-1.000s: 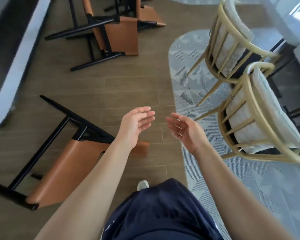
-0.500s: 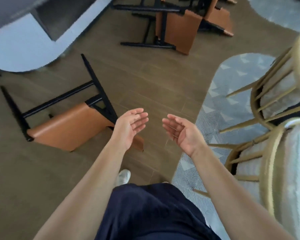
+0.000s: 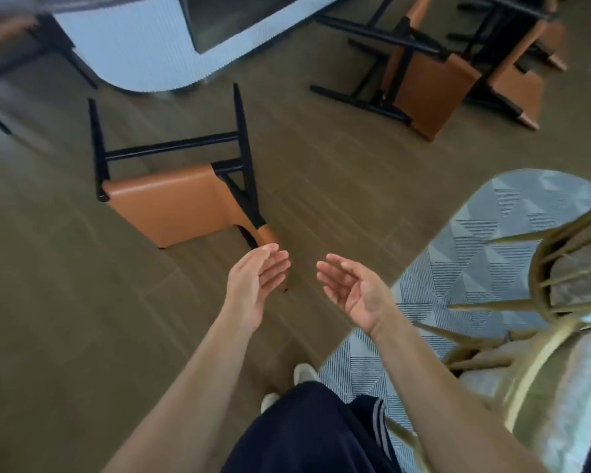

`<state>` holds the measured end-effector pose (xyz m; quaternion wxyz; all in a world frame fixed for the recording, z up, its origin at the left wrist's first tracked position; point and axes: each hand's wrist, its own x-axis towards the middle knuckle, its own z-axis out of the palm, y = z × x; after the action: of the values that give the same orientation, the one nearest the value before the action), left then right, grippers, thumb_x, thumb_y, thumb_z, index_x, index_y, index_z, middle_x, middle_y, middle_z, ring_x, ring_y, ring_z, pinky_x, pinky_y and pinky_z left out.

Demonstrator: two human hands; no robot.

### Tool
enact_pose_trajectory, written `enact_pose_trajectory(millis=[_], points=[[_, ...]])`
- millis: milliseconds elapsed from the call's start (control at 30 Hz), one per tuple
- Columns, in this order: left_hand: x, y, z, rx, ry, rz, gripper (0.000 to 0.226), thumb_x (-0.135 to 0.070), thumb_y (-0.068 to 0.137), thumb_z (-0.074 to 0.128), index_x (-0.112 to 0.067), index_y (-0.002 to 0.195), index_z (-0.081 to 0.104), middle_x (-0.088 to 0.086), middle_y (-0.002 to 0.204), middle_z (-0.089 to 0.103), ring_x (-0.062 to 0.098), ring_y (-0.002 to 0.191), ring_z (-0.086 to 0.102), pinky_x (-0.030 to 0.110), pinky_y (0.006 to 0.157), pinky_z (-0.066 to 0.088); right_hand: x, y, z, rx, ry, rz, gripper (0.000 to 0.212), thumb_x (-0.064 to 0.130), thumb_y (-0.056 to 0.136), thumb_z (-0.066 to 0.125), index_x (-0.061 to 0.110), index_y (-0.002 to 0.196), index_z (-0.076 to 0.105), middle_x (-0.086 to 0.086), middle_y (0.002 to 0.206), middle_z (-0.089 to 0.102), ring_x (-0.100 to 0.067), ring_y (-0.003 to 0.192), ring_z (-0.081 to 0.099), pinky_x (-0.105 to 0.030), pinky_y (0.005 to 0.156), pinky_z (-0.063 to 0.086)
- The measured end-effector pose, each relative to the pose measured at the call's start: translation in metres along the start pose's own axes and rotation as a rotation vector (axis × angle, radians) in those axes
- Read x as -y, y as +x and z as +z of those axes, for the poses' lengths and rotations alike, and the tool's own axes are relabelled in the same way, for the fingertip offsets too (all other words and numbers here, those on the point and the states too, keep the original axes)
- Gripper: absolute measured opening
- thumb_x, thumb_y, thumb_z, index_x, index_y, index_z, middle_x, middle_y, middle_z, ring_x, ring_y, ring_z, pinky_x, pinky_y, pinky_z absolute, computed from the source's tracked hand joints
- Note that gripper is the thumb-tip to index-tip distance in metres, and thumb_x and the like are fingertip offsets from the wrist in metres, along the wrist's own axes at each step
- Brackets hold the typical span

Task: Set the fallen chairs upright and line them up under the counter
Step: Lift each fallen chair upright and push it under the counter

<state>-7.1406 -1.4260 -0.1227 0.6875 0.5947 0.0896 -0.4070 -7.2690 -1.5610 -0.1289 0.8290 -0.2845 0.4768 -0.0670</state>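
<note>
Since the earlier frame the view has been swung further left. The nearest fallen chair (image 3: 178, 206) is now seen just ahead of the hands, and the rounded white end of the counter (image 3: 144, 46) has been brought in at the top. The left hand (image 3: 256, 285) and right hand (image 3: 352, 288) are held out with palms turned inward and fingers loosely extended; nothing is gripped.

The chair is lying on its side on the floor, with its black legs pointed toward the counter and its tan corner just beyond the left fingertips. A second fallen chair (image 3: 434, 90) and a third fallen chair (image 3: 516, 80) are lying well apart at the upper right.

The step in hand is judged to be the reach for the nearest chair. It would best be taken by the black frame with both hands, one at the backrest end and one at the seat edge. It should then be pivoted up on its floor-side legs rather than lifted bodily. The tan upholstery should not be pulled on.
</note>
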Motion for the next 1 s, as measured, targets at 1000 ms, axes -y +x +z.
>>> enact_pose_trajectory(millis=[1000], points=[[0.245, 0.252, -0.115, -0.029, -0.165, 0.091, 0.035, -0.036, 0.097, 0.050, -0.012, 0.116, 0.065, 0.004, 0.111, 0.073, 0.018, 0.105, 0.068, 0.037, 0.095, 0.048, -0.189, 0.328, -0.067, -0.086, 0.043, -0.062, 0.021, 0.016, 0.095, 0.055, 0.009, 0.111, 0.067, -0.008, 0.107, 0.075, -0.022, 0.103, 0.068, -0.033, 0.078, 0.051]])
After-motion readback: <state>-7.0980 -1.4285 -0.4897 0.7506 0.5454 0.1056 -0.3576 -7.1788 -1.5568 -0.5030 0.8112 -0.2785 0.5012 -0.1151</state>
